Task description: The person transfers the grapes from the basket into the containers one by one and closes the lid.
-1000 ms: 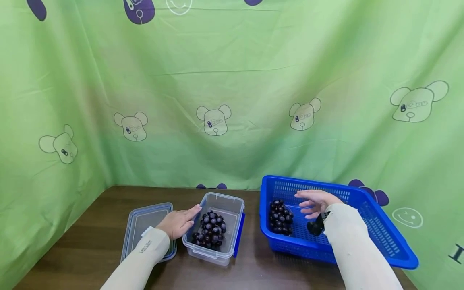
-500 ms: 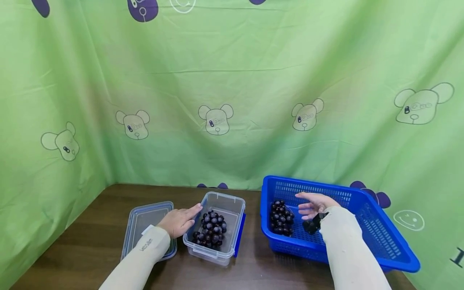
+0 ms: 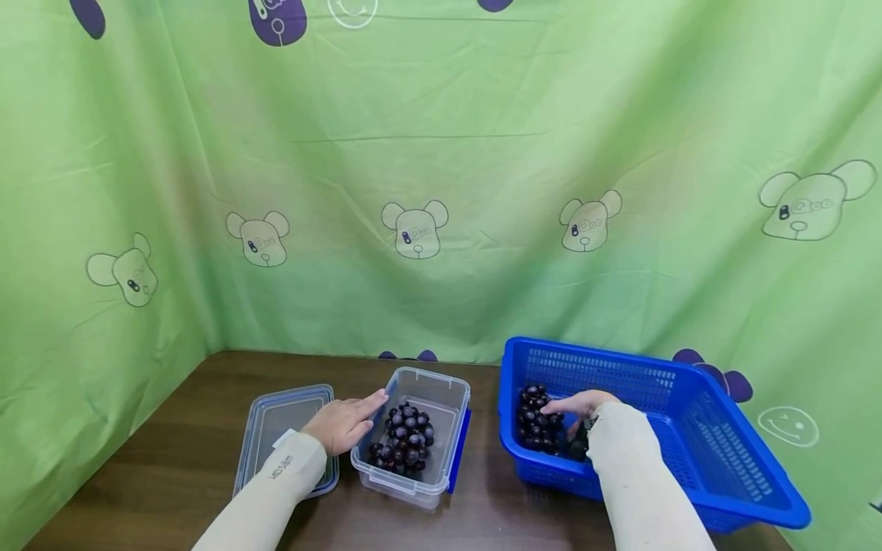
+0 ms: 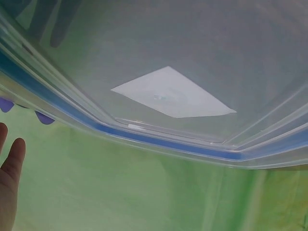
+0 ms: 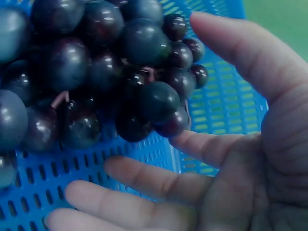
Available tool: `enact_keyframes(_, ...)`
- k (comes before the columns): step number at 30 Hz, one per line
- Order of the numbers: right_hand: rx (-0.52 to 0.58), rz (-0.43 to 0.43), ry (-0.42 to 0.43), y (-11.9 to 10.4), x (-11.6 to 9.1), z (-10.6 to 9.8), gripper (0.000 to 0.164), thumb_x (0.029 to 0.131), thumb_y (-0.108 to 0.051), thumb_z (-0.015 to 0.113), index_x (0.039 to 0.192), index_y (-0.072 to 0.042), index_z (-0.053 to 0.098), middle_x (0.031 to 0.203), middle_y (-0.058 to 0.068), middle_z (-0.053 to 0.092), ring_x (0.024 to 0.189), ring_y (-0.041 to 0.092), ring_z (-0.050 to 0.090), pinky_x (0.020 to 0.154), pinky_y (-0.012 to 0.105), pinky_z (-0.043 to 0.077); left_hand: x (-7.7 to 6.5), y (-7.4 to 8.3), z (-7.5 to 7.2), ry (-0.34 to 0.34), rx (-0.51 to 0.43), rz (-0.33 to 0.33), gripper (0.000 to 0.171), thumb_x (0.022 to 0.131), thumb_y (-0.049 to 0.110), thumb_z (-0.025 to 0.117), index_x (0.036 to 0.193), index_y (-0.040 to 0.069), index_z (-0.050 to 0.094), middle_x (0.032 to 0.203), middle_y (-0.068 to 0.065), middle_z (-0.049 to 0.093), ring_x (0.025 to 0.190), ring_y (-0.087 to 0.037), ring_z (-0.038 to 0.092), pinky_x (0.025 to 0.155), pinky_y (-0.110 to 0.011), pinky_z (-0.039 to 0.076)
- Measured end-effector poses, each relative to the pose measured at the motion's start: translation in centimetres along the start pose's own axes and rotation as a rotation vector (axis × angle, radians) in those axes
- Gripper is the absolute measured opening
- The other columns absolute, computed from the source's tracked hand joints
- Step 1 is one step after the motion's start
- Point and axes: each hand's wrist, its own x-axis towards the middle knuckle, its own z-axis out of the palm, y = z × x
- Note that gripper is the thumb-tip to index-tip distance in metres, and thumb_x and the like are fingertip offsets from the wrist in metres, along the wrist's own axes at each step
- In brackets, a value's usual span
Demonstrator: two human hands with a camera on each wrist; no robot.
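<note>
In the head view, my left hand rests with straight fingers on the left rim of a clear plastic container. A bunch of dark grapes lies inside it. My right hand reaches into a blue plastic basket, beside another bunch of dark grapes. The right wrist view shows that hand spread at the side of the bunch, thumb apart and fingers extended; one fingertip seems to touch a grape. At the edge of the left wrist view, part of my left hand shows.
A clear lid lies left of the container, under my left wrist; its blue seal and a white label show in the left wrist view. A blue side flap hangs at the container's right. Green printed cloth backs the wooden table.
My right hand has moved down and left within the basket, from above its floor to the grapes. My left hand has stayed on the container rim. The view has shifted slightly.
</note>
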Motion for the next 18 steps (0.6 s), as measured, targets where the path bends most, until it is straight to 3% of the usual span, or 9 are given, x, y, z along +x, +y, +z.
enact_keyframes(4, -0.093, -0.012, -0.02, -0.5, -0.1, 0.1, 0.081, 0.093, -0.038, 0.054, 0.138, 0.022, 0.024, 0.13, 0.041, 0.042, 0.117, 0.05, 0.049, 0.095, 0.053, 0.043, 0.1, 0.1, 0.1, -0.005, -0.003, 0.006, 0.048, 0.097, 0.019, 0.041, 0.141, -0.001, 0.045, 0.142, -0.014, 0.048, 0.115, -0.031, 0.058, 0.092, -0.045, 0.047)
enact_keyframes(6, -0.118, -0.025, -0.005, -0.8, -0.3, 0.0, 0.078, 0.093, -0.038, 0.054, 0.137, 0.021, 0.028, 0.127, 0.04, 0.046, 0.117, 0.05, 0.048, 0.095, 0.054, 0.044, 0.1, 0.0, -0.1, -0.003, -0.003, 0.002, 0.048, 0.097, 0.019, 0.042, 0.141, -0.001, 0.045, 0.142, -0.014, 0.048, 0.115, -0.031, 0.058, 0.092, -0.045, 0.047)
enact_keyframes(9, -0.114, -0.043, 0.013, -1.2, -0.5, 0.2, 0.074, 0.093, -0.035, 0.055, 0.138, 0.019, 0.031, 0.128, 0.04, 0.046, 0.118, 0.051, 0.048, 0.095, 0.056, 0.042, 0.1, -0.1, -0.3, -0.007, 0.005, -0.01, 0.049, 0.097, 0.019, 0.042, 0.141, 0.0, 0.044, 0.142, -0.014, 0.048, 0.115, -0.031, 0.057, 0.092, -0.046, 0.047)
enact_keyframes(13, -0.13, -0.067, 0.029, -1.9, -0.6, 1.0, 0.073, 0.092, -0.033, 0.057, 0.136, 0.02, 0.033, 0.137, 0.041, 0.034, 0.123, 0.052, 0.041, 0.099, 0.055, 0.039, -0.1, 0.0, -0.5, -0.013, 0.002, -0.021, 0.049, 0.097, 0.019, 0.042, 0.141, 0.0, 0.044, 0.142, -0.014, 0.048, 0.116, -0.032, 0.057, 0.093, -0.046, 0.046)
enact_keyframes(18, -0.199, -0.079, 0.087, -2.4, -0.5, 2.0, 0.07, 0.087, -0.031, 0.063, 0.129, 0.021, 0.042, 0.135, 0.039, 0.039, 0.127, 0.05, 0.037, 0.101, 0.05, 0.039, -0.1, 0.2, -0.2, -0.016, -0.008, -0.023, 0.049, 0.097, 0.02, 0.041, 0.142, 0.0, 0.044, 0.143, -0.014, 0.047, 0.116, -0.032, 0.057, 0.093, -0.046, 0.046)
